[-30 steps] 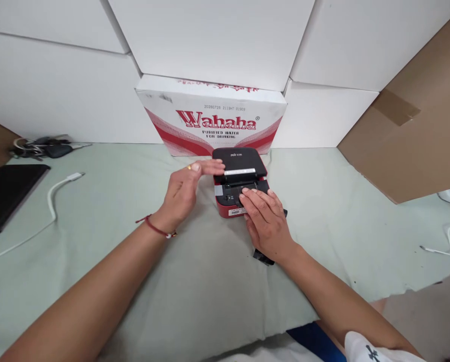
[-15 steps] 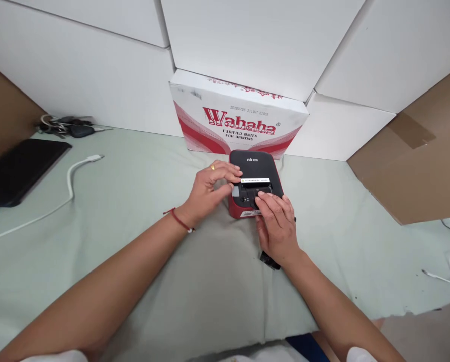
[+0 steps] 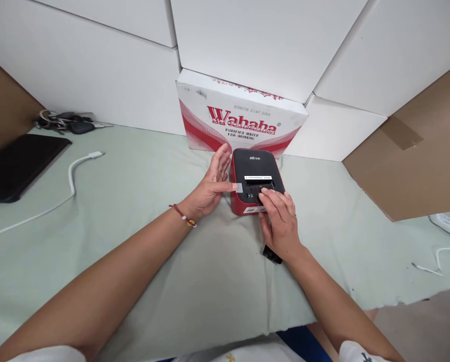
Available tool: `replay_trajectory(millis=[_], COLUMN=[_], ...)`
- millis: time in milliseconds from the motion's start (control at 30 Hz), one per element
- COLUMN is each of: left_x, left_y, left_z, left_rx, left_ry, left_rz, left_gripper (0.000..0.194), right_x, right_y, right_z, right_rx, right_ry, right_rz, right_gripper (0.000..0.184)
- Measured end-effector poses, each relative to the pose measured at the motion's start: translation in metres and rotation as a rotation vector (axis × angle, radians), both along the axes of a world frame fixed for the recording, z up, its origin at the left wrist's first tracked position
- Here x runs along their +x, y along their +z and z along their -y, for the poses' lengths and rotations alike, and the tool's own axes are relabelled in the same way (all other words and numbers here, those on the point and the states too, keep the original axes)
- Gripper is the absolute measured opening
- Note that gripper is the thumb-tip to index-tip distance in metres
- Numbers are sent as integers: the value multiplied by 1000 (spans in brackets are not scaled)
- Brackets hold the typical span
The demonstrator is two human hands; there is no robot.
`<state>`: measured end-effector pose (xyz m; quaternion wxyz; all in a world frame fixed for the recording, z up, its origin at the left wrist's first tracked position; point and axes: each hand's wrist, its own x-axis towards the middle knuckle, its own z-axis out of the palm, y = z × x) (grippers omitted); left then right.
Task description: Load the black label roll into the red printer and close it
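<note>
A box-shaped red and black device lies on the cloth, with a black top, red sides and a recessed panel near its front. My left hand is open at its left side. Its fingers are stretched along that side, and the thumb touches the top beside a small grey sticker. My right hand is closed over the front right corner, fingertips on the recessed panel and thumb low at the front. The fingers hide part of the panel. Partly under this hand lies a small black object whose kind is unclear.
A Wahaha water carton stands directly behind the device, against large white boxes. Keys, a black flat object and a white cable lie left. Brown cardboard and another cable are at right.
My left hand's fingers have moved off the device's top to its left side and straightened, with the thumb on the edge. The right hand stays on the front right corner.
</note>
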<state>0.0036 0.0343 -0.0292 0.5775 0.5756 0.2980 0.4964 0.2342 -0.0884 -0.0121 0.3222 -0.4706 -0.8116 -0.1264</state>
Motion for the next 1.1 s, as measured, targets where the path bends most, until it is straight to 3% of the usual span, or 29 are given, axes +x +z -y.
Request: replay_trajectory(millis=[133, 267, 600, 667, 767, 867, 967, 1100], left_x=[7, 16, 19, 16, 13, 14, 16, 19], left_y=[-2, -2, 0, -2, -4, -7, -11, -16], left_z=[3, 8, 13, 14, 15, 13, 10, 8], left_rx=[-28, -15, 8, 26, 76, 151, 191, 226], left_ry=[-55, -17, 19, 39, 79, 110, 130, 135], left_rz=[102, 153, 70, -11, -185, -303, -346, -349], left_gripper=[111, 106, 105, 100, 88, 82, 80, 79], right_x=[1, 2, 3, 7, 17, 21, 9, -26], right_y=[3, 5, 10, 24, 59, 96, 121, 127], right_z=[0, 0, 1, -1, -12, -38, -78, -124], right_rx=[-9, -3, -32, -85, -270, -488, -712, -824], right_ry=[15, 33, 69, 126, 181, 50, -93, -249], right_rz=[9, -3, -51, -102, -248, -326, -106, 455], right_gripper=[69, 68, 63, 51, 31, 29, 25, 35])
